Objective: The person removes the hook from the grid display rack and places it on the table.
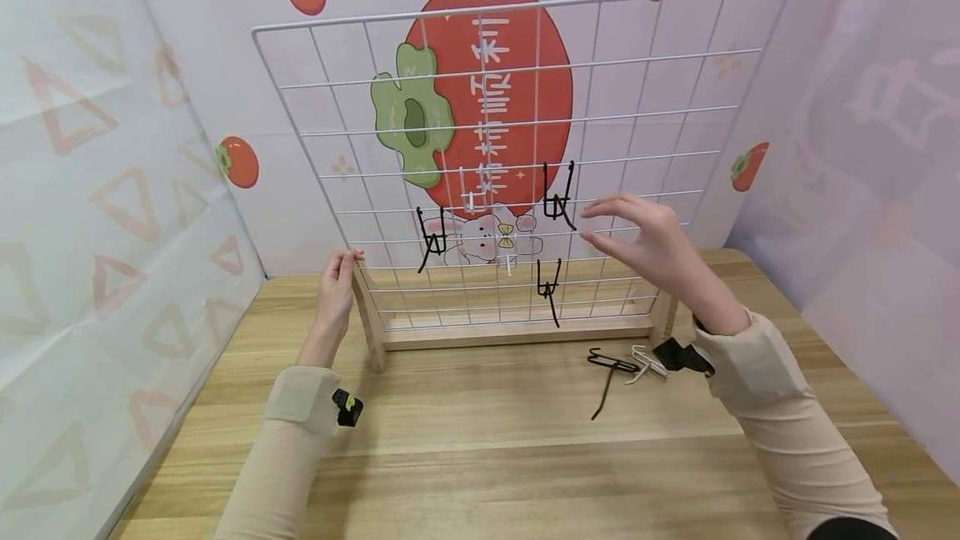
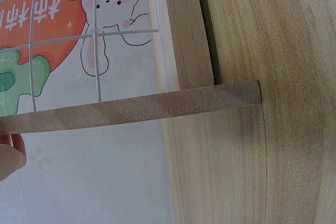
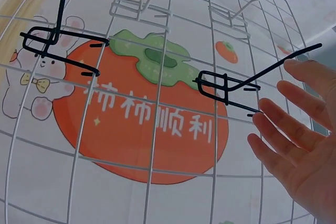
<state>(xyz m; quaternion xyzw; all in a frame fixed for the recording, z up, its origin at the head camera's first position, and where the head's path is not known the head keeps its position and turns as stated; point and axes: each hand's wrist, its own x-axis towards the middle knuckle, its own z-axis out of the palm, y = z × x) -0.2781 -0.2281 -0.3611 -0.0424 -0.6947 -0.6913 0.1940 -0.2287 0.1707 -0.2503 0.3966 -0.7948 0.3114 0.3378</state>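
A white wire grid panel (image 1: 600,65) stands in a wooden base (image 1: 517,332). My left hand (image 1: 339,286) pinches the top of the base's left upright (image 1: 367,315); in the left wrist view, its fingers (image 2: 11,156) are at the end of that wooden bar. My right hand (image 1: 645,240) is just right of a black hook (image 1: 557,205) on the grid, thumb and fingers apart and nothing between them. In the right wrist view, the fingers are spread beside the black hook (image 3: 226,85); contact cannot be told.
Also on the grid are black hooks (image 1: 432,240) (image 1: 548,290) and white hooks (image 1: 471,200) (image 1: 507,258). A loose black hook (image 1: 611,363) and white hook (image 1: 648,362) lie on the wooden table (image 1: 480,457), right of centre. Behind is a printed backdrop (image 1: 615,132).
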